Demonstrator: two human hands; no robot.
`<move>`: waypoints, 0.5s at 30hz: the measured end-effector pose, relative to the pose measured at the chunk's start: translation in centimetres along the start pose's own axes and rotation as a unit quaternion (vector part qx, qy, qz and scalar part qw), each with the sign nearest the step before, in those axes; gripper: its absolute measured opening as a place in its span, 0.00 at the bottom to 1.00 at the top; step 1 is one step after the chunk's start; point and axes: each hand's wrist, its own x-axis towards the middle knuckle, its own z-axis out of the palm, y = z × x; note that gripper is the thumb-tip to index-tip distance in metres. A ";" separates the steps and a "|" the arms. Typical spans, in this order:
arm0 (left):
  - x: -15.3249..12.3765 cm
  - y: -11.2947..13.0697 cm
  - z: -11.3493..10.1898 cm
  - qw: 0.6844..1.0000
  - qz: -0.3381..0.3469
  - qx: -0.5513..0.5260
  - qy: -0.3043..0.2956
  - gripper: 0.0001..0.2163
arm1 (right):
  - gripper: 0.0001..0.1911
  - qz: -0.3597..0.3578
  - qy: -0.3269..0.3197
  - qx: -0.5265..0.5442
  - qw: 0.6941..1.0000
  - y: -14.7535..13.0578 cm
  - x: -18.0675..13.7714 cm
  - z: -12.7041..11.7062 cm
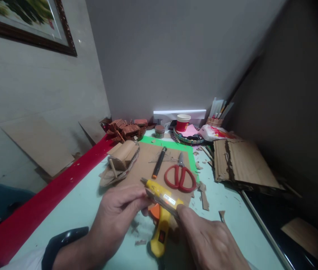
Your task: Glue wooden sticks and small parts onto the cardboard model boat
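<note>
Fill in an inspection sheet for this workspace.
Surface: pale green table, bearing a cardboard sheet on a green sheet.
Job's things: thin cardboard strip; yellow glue gun close by, partly hidden behind it.
Clutter: cardboard scraps, red-handled scissors, black pen-like tool, cardboard model.
Grips: left hand and right hand hold the strip, one near each end.
Cables: dark cord apparently leaving the glue gun's handle; rest out of frame.
Surroundings: grey wall, framed picture, cardboard pile at right.
</note>
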 end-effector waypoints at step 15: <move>-0.2 -0.2 0.1 1.000 0.000 0.011 0.009 0.13 | 0.12 -0.025 0.023 -0.046 0.998 0.1 0.4 0.5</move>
